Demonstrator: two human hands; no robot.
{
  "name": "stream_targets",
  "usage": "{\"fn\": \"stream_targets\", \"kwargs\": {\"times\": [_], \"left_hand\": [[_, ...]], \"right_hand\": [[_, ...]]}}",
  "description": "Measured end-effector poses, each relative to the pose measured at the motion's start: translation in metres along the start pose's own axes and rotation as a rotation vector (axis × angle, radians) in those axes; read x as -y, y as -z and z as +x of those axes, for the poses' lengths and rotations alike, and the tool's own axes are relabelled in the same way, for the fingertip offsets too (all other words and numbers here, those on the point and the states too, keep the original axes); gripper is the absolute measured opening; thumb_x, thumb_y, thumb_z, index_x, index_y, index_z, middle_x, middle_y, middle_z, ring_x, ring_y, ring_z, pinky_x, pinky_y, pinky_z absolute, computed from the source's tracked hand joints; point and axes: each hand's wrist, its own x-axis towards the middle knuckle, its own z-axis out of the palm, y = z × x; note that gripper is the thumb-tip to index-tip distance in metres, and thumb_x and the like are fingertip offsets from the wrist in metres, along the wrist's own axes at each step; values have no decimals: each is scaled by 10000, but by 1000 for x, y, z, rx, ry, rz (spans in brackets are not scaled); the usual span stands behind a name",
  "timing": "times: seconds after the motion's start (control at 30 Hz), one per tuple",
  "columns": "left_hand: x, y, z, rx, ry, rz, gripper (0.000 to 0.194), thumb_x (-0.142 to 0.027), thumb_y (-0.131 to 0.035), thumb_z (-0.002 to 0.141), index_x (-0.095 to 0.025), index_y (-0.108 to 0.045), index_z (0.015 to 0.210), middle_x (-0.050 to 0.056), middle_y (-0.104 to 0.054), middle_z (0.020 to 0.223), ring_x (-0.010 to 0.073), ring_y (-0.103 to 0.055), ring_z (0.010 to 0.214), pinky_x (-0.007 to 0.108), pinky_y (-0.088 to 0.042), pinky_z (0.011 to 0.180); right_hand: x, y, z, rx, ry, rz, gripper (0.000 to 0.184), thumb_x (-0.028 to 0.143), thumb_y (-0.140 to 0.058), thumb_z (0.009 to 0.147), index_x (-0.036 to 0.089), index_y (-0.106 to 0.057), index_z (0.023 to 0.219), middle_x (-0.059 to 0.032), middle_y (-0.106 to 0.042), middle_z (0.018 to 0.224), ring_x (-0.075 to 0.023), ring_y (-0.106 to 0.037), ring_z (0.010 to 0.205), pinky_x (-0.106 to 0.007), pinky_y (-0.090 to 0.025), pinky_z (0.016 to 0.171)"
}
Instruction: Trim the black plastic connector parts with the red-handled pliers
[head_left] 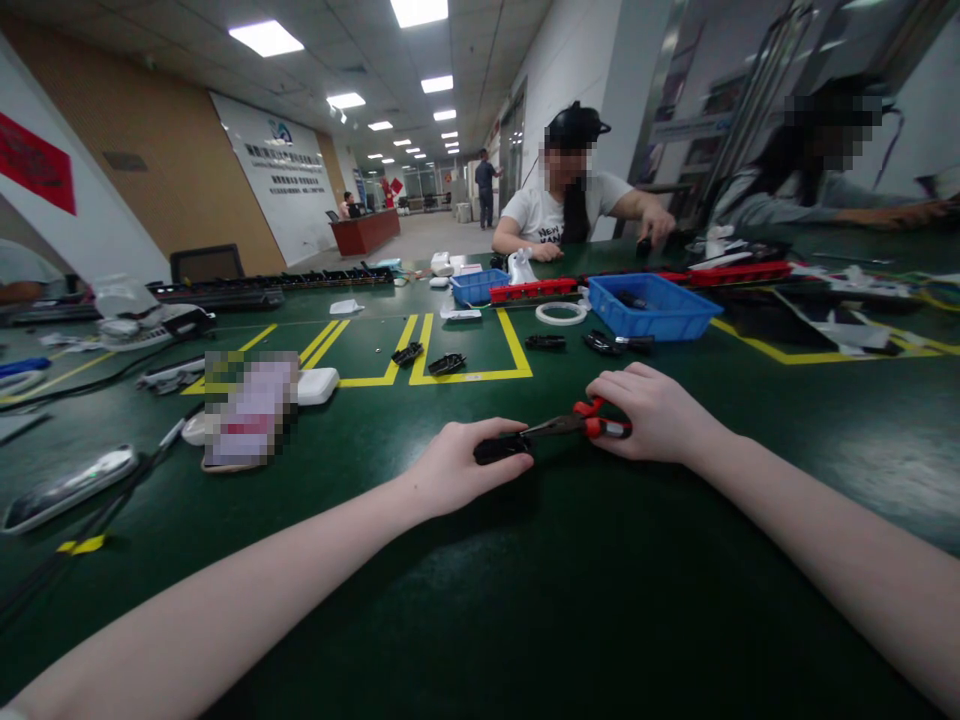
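My left hand (459, 465) rests on the green table (525, 600) with its fingers closed around a small black part (496, 449). My right hand (654, 412) grips red-handled pliers (596, 424) by the handles. The pliers' dark jaws point left and meet the black part held in my left hand. Both forearms stretch in from the bottom edge of the view.
Two black parts (427, 358) lie inside yellow floor-tape boxes ahead. A blue bin (651, 306), a smaller blue bin (478, 286), a white tape ring (561, 313) and red trays (534, 290) sit farther back. Two people work across the table. Cables and white devices lie at left.
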Motion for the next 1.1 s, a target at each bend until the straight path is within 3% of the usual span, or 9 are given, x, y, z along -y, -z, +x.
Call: {"fn": "stream_targets", "kwargs": {"times": [0.37, 0.57, 0.77, 1.1], "left_hand": [[2, -1, 1, -10, -15, 12, 424, -341, -693, 894, -204, -659, 1294, 44, -726, 1201, 220, -678, 1051, 323, -508, 898], [4, -3, 0, -19, -44, 74, 416, -371, -682, 900, -221, -627, 1284, 32, -733, 1044, 203, -671, 879, 319, -507, 755], [11, -4, 2, -59, -155, 272, 296, -354, -651, 922, -194, -663, 1170, 63, -665, 1084, 245, -604, 1020, 404, -479, 891], [17, -6, 3, -51, -140, 274, 358, -340, -673, 891, -200, -636, 1218, 73, -627, 1144, 260, -590, 1072, 434, -481, 954]], "right_hand": [[0, 0, 0, -62, 36, -16, 255, 336, -638, 781, 171, -606, 972, -112, -710, 911, -270, -662, 821, -413, -480, 801], [-2, -1, 0, -69, 30, -23, 273, 324, -656, 769, 176, -600, 992, -109, -710, 928, -276, -669, 855, -431, -469, 846], [-1, -3, -1, -86, 37, -40, 288, 350, -671, 765, 170, -600, 978, -111, -710, 918, -278, -663, 839, -440, -468, 848], [-1, -1, -1, -208, -30, -95, 265, 303, -665, 767, 179, -599, 991, -115, -707, 936, -299, -658, 907, -431, -460, 838]]}}
